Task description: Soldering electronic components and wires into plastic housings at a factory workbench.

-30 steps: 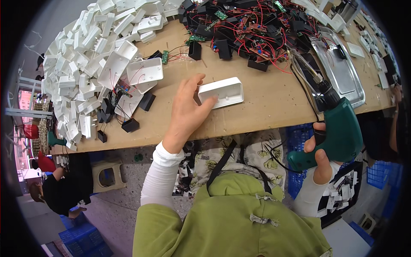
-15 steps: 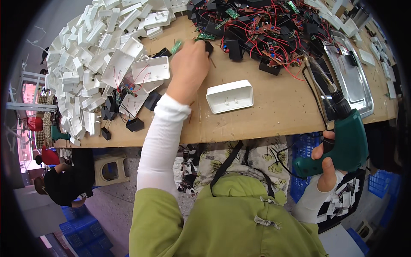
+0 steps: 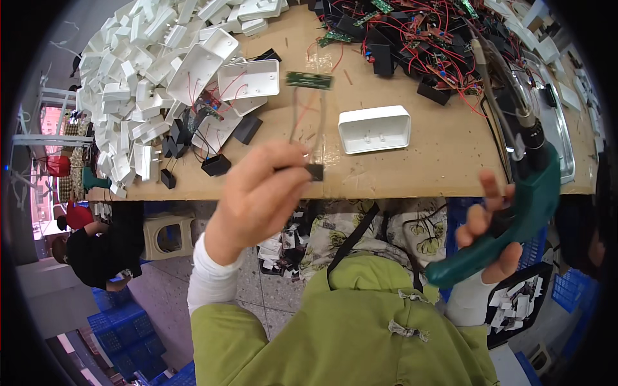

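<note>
My left hand (image 3: 254,190), slightly blurred, pinches a small black block (image 3: 315,172) over the table's near edge. Wires run from the block to a green circuit board (image 3: 309,80) beyond the fingers. To the right, an open white plastic case (image 3: 375,138) sits by itself on the cardboard, hollow side showing two small posts. My right hand (image 3: 476,222) is wrapped round the handle of a green soldering gun (image 3: 544,183), its metal tip pointing to the far side of the table.
A large heap of white plastic cases (image 3: 138,71) covers the left side. Black blocks, red wires and circuit boards lie piled (image 3: 412,38) at the far right, beside a metal tray (image 3: 563,145). A person in black (image 3: 106,251) is at the far left, near a stool (image 3: 168,233).
My left hand has come back from the parts pile toward me, bringing the black block and the wired circuit board. The soldering gun has turned and shifted slightly in my right hand.
</note>
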`<state>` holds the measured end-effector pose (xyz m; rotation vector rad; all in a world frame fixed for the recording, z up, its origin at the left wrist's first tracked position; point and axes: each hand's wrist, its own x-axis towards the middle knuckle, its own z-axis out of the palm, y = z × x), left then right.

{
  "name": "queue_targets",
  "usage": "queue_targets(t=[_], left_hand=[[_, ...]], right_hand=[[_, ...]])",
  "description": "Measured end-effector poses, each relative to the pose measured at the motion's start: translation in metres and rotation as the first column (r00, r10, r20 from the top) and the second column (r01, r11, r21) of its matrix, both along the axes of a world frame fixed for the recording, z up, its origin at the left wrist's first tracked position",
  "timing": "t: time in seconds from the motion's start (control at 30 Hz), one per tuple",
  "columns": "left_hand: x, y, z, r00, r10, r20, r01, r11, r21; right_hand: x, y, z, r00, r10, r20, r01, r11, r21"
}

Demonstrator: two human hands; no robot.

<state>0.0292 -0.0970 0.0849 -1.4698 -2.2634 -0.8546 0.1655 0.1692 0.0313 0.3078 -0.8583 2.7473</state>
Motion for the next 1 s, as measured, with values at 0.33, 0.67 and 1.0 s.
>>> queue_targets(t=[0.33, 0.67, 1.0], left_hand=[[0.041, 0.008, 0.012, 0.832, -0.513, 0.211, 0.415, 0.828, 0.378], [0.026, 0.001, 0.001, 0.727, -0.509, 0.46, 0.378, 0.857, 0.351], [-0.032, -0.024, -0.032, 0.773, -0.037, 0.634, 0.039, 0.999, 0.011]], right_hand=[[-0.041, -0.05, 0.023, 0.858, 0.423, -0.291, -0.482, 0.86, -0.17], [-0.044, -0.042, -0.004, 0.957, 0.142, -0.255, -0.168, 0.982, -0.085], [-0.043, -0.071, -0.014, 0.982, 0.074, 0.172, -0.131, 0.929, 0.346]])
